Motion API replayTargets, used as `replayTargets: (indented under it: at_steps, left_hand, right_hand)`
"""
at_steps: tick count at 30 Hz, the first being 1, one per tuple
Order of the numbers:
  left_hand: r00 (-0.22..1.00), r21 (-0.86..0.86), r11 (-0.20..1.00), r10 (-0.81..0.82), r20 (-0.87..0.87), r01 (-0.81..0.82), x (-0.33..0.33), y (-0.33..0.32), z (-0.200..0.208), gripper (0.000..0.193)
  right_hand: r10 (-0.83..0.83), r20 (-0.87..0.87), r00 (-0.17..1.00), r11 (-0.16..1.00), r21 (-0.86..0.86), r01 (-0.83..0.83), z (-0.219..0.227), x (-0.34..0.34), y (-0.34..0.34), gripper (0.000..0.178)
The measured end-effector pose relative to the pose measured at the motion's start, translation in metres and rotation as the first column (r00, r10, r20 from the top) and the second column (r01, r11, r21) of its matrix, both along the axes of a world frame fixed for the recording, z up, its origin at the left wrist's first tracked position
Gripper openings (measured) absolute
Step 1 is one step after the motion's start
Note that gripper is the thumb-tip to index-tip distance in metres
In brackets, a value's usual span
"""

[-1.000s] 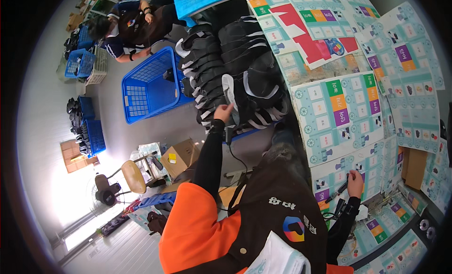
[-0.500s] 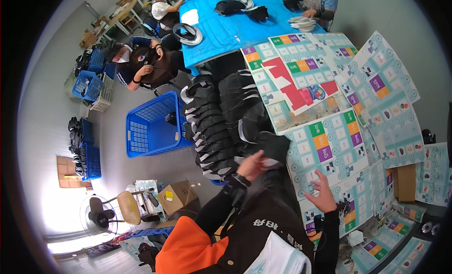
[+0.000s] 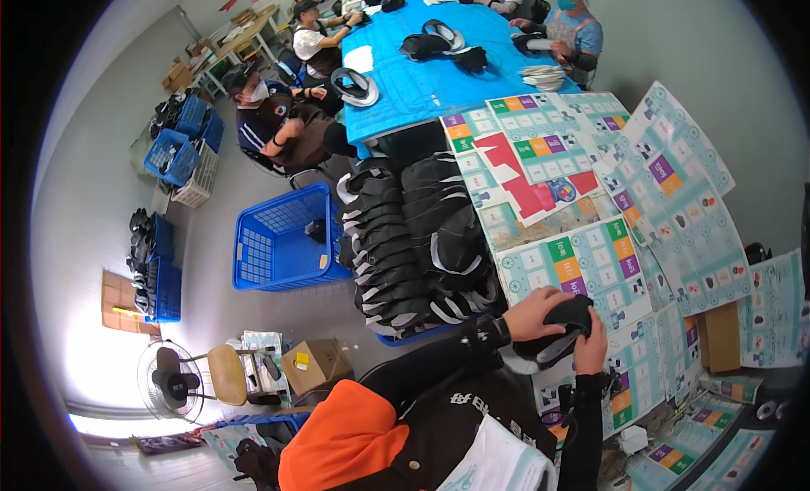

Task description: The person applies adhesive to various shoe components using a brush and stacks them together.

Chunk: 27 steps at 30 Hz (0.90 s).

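Observation:
Both my hands are on a black cap with a pale edge [image 3: 551, 346], above the printed sheets at my right. My left hand [image 3: 535, 315] grips its far left side, fingers curled over the top. On its right side my right hand [image 3: 591, 342] closes on the rim. The cap is tilted, and its pale underside shows near my left wrist. To the left, rows of nested black caps with pale edges [image 3: 390, 250] fill a blue crate, its rim partly hidden beneath them. One more cap [image 3: 456, 242] rests on top of the right row.
An open blue basket [image 3: 291, 276] stands on the floor at left. Ahead is a blue-covered table [image 3: 405, 94] with caps on it; several people work around it. A cardboard box [image 3: 315, 366], a chair [image 3: 226, 374] and a fan [image 3: 171, 377] stand at lower left.
A cap has come off the near end of the stacked rows and moved right, over the sheets. My right hand, open and bare before, now holds it together with my left.

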State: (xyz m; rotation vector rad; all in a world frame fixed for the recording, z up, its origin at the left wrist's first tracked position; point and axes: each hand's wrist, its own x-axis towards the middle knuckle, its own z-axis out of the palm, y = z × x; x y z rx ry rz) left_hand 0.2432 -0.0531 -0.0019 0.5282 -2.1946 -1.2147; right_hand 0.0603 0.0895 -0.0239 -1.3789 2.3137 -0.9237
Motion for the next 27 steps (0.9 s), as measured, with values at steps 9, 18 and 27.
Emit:
replayTargets:
  at_steps: [9,18,27]
  left_hand:
    - [0.96,0.063,0.968,-0.25,0.125,0.244,-0.043,0.006,-0.113,0.025]
    - [0.944,0.356,0.928,-0.208,0.256,0.108,-0.06,0.009,-0.172,0.022]
    - [0.823,0.545,0.81,-0.452,0.344,0.217,-0.055,-0.016,-0.154,0.047]
  right_hand:
    - [-0.162,0.088,0.983,0.987,-0.005,0.163,-0.073,-0.009,0.05,0.041]
    - [-0.142,0.496,0.857,0.959,-0.144,0.242,-0.128,-0.033,0.066,0.009]
    - [-0.007,0.68,0.733,1.0,-0.003,0.012,-0.095,-0.056,0.039,0.019]
